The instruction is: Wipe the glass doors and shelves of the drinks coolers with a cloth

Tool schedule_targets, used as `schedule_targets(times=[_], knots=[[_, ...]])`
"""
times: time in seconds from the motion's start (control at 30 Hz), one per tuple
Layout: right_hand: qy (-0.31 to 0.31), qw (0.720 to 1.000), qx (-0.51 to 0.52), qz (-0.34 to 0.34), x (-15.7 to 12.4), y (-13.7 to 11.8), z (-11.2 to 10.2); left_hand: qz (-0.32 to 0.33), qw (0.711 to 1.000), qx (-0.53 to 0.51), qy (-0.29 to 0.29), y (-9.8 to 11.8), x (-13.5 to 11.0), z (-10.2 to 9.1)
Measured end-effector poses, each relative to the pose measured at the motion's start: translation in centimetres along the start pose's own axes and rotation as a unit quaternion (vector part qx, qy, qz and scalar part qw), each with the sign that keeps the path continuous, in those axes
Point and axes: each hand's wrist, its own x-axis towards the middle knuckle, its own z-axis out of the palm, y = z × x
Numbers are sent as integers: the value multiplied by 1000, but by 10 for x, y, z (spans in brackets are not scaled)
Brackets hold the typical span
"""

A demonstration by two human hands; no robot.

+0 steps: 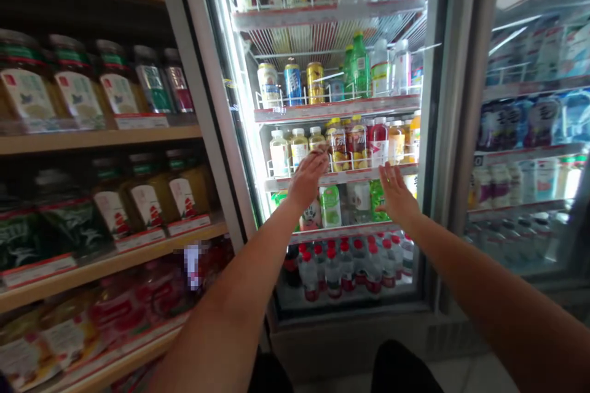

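Observation:
My left hand (310,177) reaches forward with its fingers stretched out and appears to hold nothing. Its fingertips overlap a pale-capped bottle (317,137) on the middle shelf of a lit drinks cooler. To the right, my right hand (397,198) is raised with its fingers spread, in front of the shelf edge beside a green pack (378,199). Brown tea bottles with yellow caps (338,148) and a red drink bottle (378,142) stand between and above the hands. Whether either hand touches anything, I cannot tell.
Wooden shelves (106,139) with large juice bottles (76,89) stand close on the left. Cans (292,84) fill the cooler's upper shelf, and red-capped bottles (332,270) its floor. Another glass-fronted cooler (534,150) is at right, beyond a metal frame (469,104).

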Motion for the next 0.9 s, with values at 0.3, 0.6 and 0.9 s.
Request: schedule_targets(times=[0.3, 0.6, 0.9], knots=[[18, 1000, -7, -22, -1, 6, 5, 153, 977, -30, -145, 77, 17, 38], [-12, 1000, 9, 5, -1, 8, 4, -77, 995, 37, -47, -28, -10, -44], [55, 994, 85, 32, 10, -28, -5, -89, 995, 27, -45, -7, -69, -20]])
